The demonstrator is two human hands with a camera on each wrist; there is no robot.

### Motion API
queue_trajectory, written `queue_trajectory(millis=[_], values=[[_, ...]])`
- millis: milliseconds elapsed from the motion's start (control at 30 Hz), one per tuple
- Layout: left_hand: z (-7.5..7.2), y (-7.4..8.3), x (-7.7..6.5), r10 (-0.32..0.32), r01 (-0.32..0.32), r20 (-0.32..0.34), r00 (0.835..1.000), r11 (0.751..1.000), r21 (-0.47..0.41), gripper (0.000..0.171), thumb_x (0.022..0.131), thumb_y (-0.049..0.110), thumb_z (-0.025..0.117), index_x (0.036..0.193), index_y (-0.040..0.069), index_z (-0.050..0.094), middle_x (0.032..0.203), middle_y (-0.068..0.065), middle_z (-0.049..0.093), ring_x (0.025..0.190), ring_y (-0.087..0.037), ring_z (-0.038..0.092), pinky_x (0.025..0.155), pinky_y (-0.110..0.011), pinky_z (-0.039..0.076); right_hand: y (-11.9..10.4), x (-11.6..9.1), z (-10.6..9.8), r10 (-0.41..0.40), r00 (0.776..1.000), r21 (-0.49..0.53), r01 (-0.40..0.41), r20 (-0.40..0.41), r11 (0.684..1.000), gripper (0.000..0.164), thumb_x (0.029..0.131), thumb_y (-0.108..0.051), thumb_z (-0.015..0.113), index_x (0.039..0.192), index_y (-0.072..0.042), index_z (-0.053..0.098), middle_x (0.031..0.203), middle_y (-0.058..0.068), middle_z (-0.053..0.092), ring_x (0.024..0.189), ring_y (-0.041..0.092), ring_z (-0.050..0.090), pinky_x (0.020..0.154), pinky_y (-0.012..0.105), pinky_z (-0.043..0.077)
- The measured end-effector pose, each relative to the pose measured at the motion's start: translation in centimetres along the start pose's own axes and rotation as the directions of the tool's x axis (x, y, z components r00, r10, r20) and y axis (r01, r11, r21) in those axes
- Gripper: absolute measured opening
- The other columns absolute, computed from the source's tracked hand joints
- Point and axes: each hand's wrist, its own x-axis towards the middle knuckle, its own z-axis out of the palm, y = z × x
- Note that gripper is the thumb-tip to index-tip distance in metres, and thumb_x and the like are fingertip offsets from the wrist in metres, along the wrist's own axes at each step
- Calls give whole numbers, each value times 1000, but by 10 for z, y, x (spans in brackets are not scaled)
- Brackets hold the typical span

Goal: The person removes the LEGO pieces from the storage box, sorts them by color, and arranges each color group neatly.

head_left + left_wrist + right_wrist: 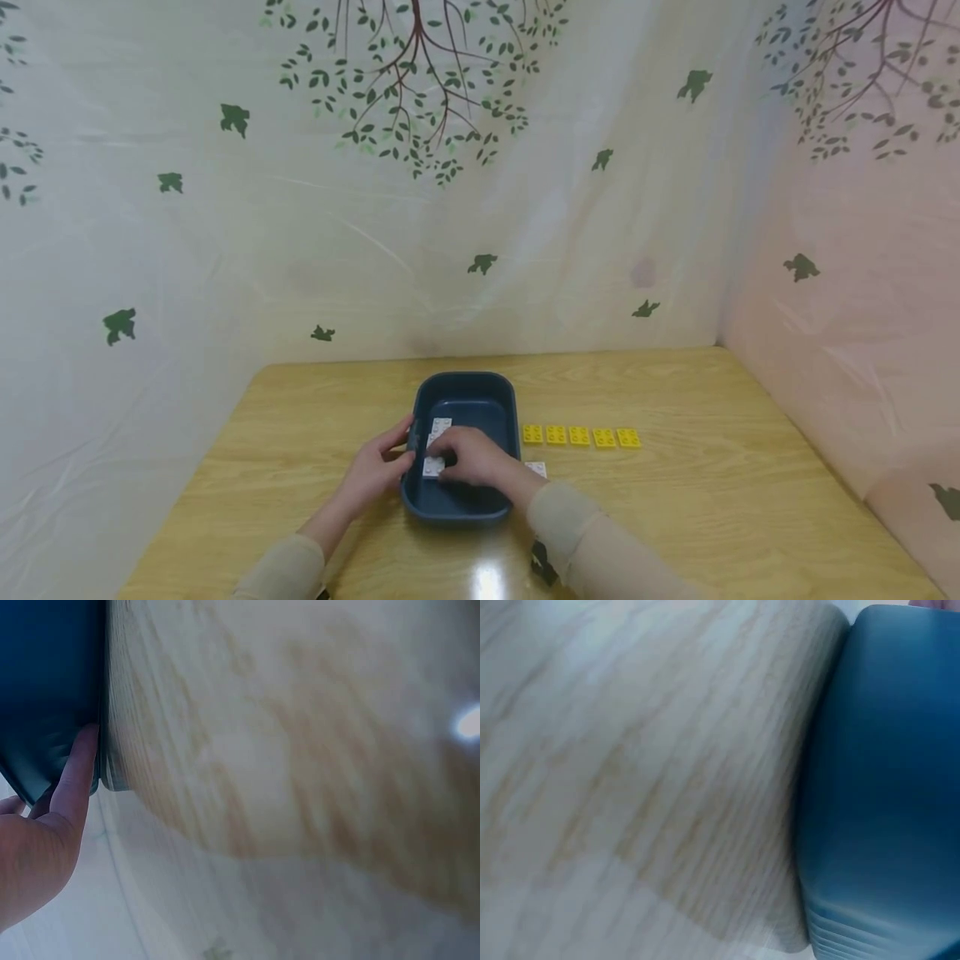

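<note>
A dark blue bin (468,508) stands on the table, with white toy bricks (442,424) in a column along its left side. My left hand (372,473) holds the bin's left side, thumb and fingers at the rim. The left wrist view shows a finger (75,772) lying along the bin wall. Inside the bin, my right hand (474,457) has curled fingers around a white brick (432,467) at the column's near end. The hand partly covers the bricks. In the right wrist view only the bin's outer wall (885,795) shows clearly, not the fingertips.
Several yellow bricks (579,436) lie in a row to the right of the bin. One white brick (536,469) sits below that row, partly behind the right wrist. A leaf-printed curtain (480,208) borders the wooden table (712,500).
</note>
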Motion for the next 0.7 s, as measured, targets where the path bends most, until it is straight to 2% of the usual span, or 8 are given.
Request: queue_trajectory(millis=[233,467,700], values=[[0,-1,1,0,0,3,1000,1000,13,58,96,10,62,151,18,44,140,-19,52,116,-35,59,82,-40,58,-2,-8,-14,-57,997,37,59,-42,998,35,84,-16,79,119,-16,73,114,-5,68,105,9,58,100,30,45],[1,-3,3,11,-11,-10,1000,999,33,58,95,9,63,150,18,46,140,-20,53,115,-35,59,83,-41,58,3,-25,-28,-160,978,35,166,-134,985,34,84,-14,79,118,-12,73,112,2,68,104,16,59,98,32,47],[2,-4,3,20,-20,-27,999,1000,22,59,94,6,63,149,15,46,139,-21,53,113,-34,61,83,-43,58,10,-46,-40,-140,970,102,163,-199,981,34,85,-12,77,119,-11,73,110,1,67,102,16,59,93,34,49]])
